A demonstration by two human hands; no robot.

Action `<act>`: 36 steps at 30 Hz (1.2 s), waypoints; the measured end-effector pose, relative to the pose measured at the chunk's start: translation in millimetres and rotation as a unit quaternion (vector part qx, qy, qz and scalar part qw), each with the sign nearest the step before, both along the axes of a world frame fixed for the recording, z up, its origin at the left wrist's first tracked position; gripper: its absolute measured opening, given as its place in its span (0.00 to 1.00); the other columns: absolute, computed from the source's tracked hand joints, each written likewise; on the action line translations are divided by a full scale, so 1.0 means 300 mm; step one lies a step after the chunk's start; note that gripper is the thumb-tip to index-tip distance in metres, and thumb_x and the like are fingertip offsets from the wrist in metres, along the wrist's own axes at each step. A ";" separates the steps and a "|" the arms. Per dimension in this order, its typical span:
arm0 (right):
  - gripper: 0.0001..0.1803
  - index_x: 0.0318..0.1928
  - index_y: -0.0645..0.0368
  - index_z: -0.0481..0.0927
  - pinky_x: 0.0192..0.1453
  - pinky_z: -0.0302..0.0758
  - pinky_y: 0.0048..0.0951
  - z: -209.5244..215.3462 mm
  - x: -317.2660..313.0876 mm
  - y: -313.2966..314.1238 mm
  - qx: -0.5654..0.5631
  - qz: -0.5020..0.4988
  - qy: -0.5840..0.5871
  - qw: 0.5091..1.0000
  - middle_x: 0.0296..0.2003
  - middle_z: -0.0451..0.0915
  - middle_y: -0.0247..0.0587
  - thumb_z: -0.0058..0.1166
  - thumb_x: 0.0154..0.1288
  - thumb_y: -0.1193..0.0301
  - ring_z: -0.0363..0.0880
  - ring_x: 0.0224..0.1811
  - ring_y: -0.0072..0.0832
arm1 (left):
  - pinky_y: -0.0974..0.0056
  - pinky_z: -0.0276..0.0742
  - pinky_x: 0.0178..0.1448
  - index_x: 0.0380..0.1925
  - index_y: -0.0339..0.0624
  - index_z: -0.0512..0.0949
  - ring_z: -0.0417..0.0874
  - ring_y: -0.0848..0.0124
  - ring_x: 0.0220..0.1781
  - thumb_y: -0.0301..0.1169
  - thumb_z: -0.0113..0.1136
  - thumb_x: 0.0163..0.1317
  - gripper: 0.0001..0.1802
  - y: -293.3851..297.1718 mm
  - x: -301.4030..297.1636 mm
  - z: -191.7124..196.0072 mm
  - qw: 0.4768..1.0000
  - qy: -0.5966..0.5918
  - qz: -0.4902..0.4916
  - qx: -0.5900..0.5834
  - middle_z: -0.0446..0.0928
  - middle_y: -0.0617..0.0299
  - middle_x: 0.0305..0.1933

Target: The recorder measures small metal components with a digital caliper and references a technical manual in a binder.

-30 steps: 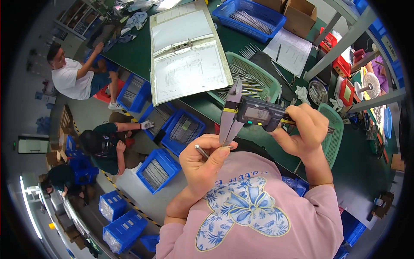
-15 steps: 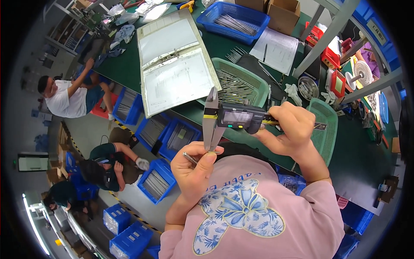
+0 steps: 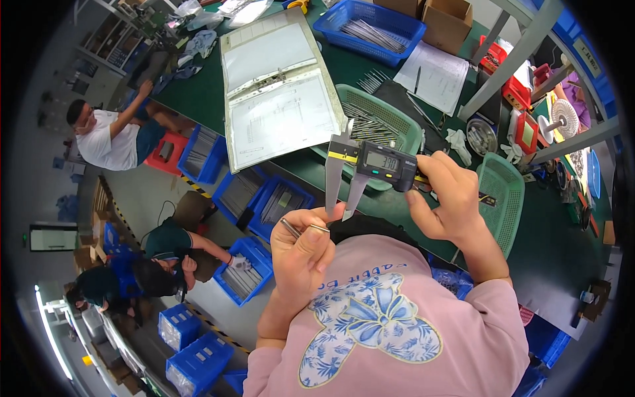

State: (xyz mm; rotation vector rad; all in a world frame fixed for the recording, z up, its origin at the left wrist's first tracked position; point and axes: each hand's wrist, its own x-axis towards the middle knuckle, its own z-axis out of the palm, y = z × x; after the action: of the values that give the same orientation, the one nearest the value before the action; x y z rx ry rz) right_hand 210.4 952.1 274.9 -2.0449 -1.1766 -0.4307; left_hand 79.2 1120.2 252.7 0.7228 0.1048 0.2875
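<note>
My right hand [image 3: 451,198] is closed around the beam end of a digital caliper [image 3: 381,163] with a dark display body. The caliper's long jaws point down toward my left hand and stand apart, with nothing between them. Just below the jaw tips, my left hand [image 3: 299,259] pinches a thin metal rod [image 3: 290,228] between thumb and fingers. A short bright metal end also shows beside the thumb; whether it belongs to the same rod, I cannot tell. Behind the caliper sits a green basket [image 3: 411,141] of slim metal rods.
An open ring binder [image 3: 281,119] lies on the green table left of the baskets. Another green basket [image 3: 513,198] stands by my right forearm. Farther back are a blue basket [image 3: 324,25] of rods and paper sheets [image 3: 440,73]. Co-workers and blue crates [image 3: 218,278] are at left.
The caliper jaws have spread and come off the metal piece at my left fingertips. The caliper has shifted slightly right; my left hand has dropped a little away from it.
</note>
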 end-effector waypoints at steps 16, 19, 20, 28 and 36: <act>0.20 0.36 0.64 0.73 0.16 0.63 0.23 -0.016 -0.006 0.020 0.042 -0.066 -0.050 0.996 0.17 0.68 0.37 0.59 0.36 0.74 0.67 0.14 0.28 | 0.82 0.59 0.15 0.28 0.32 0.70 0.63 0.84 0.11 0.20 0.48 0.52 0.03 -0.031 0.005 0.014 0.974 0.040 0.119 0.187 0.68 0.39 0.45; 0.19 0.35 0.64 0.73 0.15 0.62 0.23 -0.020 -0.002 0.020 0.053 -0.084 -0.053 0.994 0.17 0.68 0.37 0.59 0.37 0.74 0.67 0.14 0.28 | 0.82 0.58 0.15 0.28 0.32 0.70 0.63 0.84 0.12 0.21 0.48 0.52 0.04 -0.036 0.005 0.003 0.966 0.057 0.122 0.221 0.69 0.40 0.44; 0.18 0.34 0.63 0.73 0.15 0.62 0.23 -0.020 0.000 0.021 0.059 -0.091 -0.052 0.993 0.17 0.68 0.37 0.59 0.37 0.74 0.67 0.14 0.28 | 0.82 0.58 0.15 0.28 0.32 0.71 0.63 0.84 0.12 0.21 0.49 0.52 0.04 -0.035 0.006 -0.003 0.961 0.057 0.116 0.245 0.69 0.41 0.44; 0.15 0.22 0.59 0.72 0.14 0.61 0.24 0.014 0.013 -0.015 0.037 -0.088 -0.059 0.994 0.14 0.66 0.35 0.62 0.33 0.66 0.66 0.12 0.28 | 0.82 0.54 0.12 0.28 0.34 0.69 0.56 0.87 0.10 0.22 0.49 0.53 0.03 -0.018 0.008 -0.006 0.974 0.103 0.118 0.163 0.72 0.46 0.39; 0.17 0.21 0.57 0.71 0.13 0.59 0.23 0.005 0.020 -0.028 0.002 -0.090 -0.082 0.993 0.13 0.65 0.32 0.61 0.34 0.60 0.64 0.10 0.26 | 0.81 0.57 0.14 0.27 0.35 0.70 0.61 0.83 0.10 0.21 0.49 0.51 0.03 -0.018 0.005 -0.008 0.978 0.089 0.119 0.149 0.74 0.46 0.35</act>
State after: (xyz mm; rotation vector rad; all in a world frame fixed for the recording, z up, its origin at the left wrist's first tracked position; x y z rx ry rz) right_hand 216.4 943.7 276.4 -2.1547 -1.0875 -0.7001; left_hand 80.8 1114.9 250.3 1.0358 0.3244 0.4743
